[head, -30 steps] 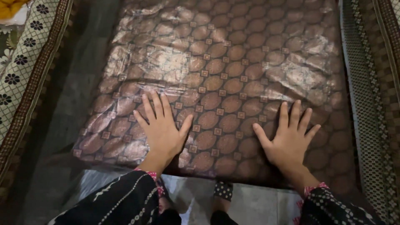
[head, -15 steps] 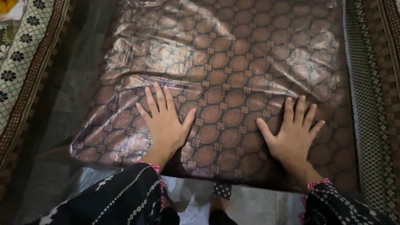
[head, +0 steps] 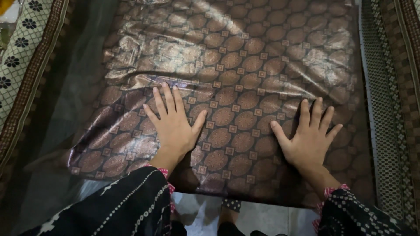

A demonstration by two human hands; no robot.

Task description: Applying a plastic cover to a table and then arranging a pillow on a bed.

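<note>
A brown cloth with a pattern of round and square motifs [head: 245,61] lies flat inside a shiny clear plastic wrap, filling the middle of the view. My left hand [head: 173,124] rests palm down on its near left part, fingers spread. My right hand [head: 309,137] presses flat on the near right part, fingers also spread. Neither hand grips anything. Black patterned sleeves with pink cuffs cover both forearms.
A cream cloth with dark flower motifs and a brown border [head: 22,65] lies at the left. A brown netted and checked cloth [head: 389,109] runs along the right. Pale floor and my foot [head: 232,209] show below the near edge.
Both hands have slid a little away from me over the wrapped cloth, staying flat. The plastic creases near the left hand have shifted.
</note>
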